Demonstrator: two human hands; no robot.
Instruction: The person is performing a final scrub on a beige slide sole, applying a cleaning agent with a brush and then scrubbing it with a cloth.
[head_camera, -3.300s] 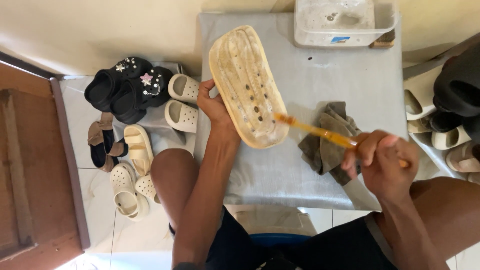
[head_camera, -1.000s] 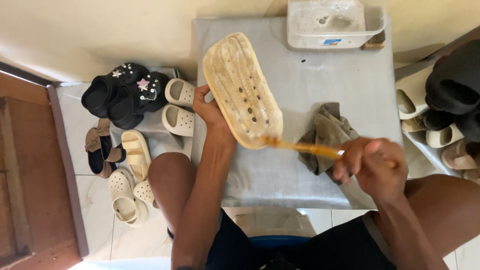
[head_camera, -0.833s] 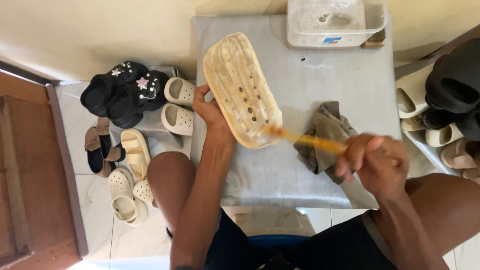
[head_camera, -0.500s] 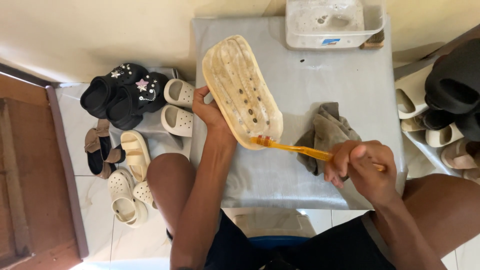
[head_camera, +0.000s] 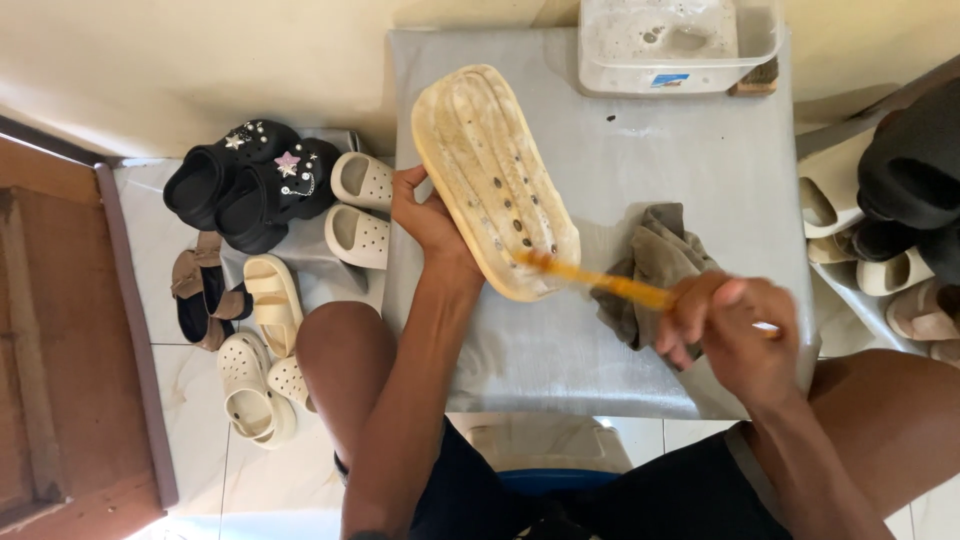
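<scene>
right hand (head_camera: 735, 335) nearer, brush (head_camera: 600, 282) farther along sole (head_camera: 495, 180)

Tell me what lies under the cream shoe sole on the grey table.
Under the cream shoe sole lies the grey table. The left hand holds the sole's edge, and the right hand works a yellow brush on its lower end. The table beneath the sole is covered.

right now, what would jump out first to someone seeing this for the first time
The cream shoe sole stands out, tilted on the grey table, held at its edge by the left hand. The right hand works a yellow brush against the sole's lower end, beside a crumpled grey rag. On the floor to the left lies a cluster of black and cream clogs.
</scene>
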